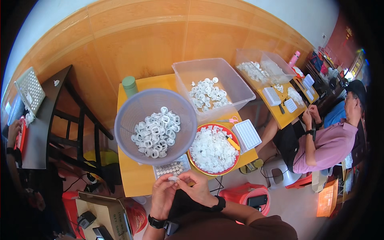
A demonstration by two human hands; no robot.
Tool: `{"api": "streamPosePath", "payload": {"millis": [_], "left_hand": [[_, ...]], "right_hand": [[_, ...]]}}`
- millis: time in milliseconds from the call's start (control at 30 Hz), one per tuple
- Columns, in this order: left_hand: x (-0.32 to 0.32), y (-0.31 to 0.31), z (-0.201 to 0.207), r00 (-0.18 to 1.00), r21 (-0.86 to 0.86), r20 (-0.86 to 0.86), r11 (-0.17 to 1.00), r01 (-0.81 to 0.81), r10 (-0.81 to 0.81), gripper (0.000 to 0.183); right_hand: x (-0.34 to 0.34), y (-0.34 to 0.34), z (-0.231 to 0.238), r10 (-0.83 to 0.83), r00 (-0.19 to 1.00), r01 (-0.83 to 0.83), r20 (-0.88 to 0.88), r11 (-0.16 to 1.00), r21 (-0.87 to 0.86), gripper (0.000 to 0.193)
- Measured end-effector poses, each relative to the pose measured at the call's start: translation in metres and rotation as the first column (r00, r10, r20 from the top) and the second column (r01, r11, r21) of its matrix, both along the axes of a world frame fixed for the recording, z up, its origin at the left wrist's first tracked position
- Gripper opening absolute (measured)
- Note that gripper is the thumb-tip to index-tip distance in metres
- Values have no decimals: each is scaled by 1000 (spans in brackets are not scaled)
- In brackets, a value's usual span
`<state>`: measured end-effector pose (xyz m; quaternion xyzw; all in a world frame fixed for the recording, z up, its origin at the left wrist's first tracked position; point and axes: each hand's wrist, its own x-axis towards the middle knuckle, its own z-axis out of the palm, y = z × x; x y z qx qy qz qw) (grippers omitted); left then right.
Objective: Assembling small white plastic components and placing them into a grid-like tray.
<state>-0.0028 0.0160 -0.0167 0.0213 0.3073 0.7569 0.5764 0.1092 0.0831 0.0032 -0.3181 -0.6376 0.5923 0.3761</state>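
Note:
Between the fingertips of both hands is a small white plastic ring-like part [173,179], held low over the table's front edge. My left hand [161,195] pinches it from the left, and my right hand [197,188] closes on it from the right. Just beyond my fingers lies a tray [185,162] with rows of small round beige pieces. A grey-purple basket [124,120] behind it holds a heap of white ring parts [154,132]. Beside that, a red-rimmed round bowl [237,160] is filled with small clear-white pieces [212,150].
A yellow-handled tool [233,143] rests on the bowl; pink-handled scissors [230,120] and a white slotted tray [247,135] are near it. Behind stand a clear bin [240,90] with white parts and a green canister [129,85]. A co-worker [328,144] sits at right.

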Motion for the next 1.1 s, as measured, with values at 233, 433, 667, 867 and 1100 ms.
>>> {"api": "streamPosePath", "payload": {"millis": [233,433,667,867,1100], "left_hand": [[-5,-8,22,994,1,-106,1000,-14,14,37],[-12,-22,4,979,-6,-153,991,133,-132,27],[-11,-28,4,983,-53,-141,992,113,-120,22],[-9,-30,3,981,-45,-150,992,121,-127,22],[-5,-35,2,983,-46,-133,991,123,-128,22]], "right_hand": [[22,97,25,-168,985,166,35,985,42,8],[0,204,70,-297,954,268,29,896,355,13],[-54,181,48,42,826,-456,563,637,622,22],[-87,184,-1,186,465,-821,865,457,343,21],[-89,187,-15,108,457,-832,883,402,382,15]]}}
